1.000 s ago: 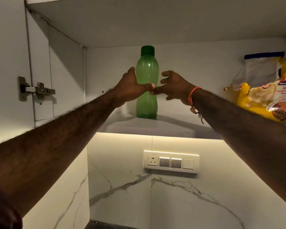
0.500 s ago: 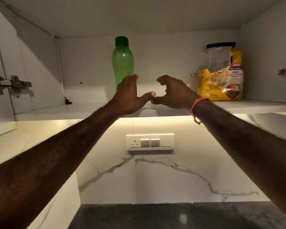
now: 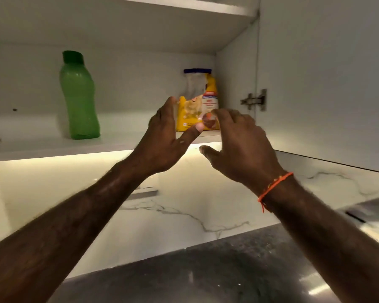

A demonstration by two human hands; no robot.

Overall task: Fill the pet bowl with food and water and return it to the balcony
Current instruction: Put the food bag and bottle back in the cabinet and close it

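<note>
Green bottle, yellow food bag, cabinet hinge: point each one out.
green bottle [image 3: 80,101]: head view, middle of its body, upright on the shelf.
yellow food bag [image 3: 192,110]: head view, its printed front, between the raised hands.
cabinet hinge [image 3: 254,99]: head view, metal arm on the right wall.

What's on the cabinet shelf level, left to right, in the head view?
Green bottle → left hand → yellow pet food bag → right hand → door hinge. Both hands reach toward the bag, open, not gripping it.
</note>
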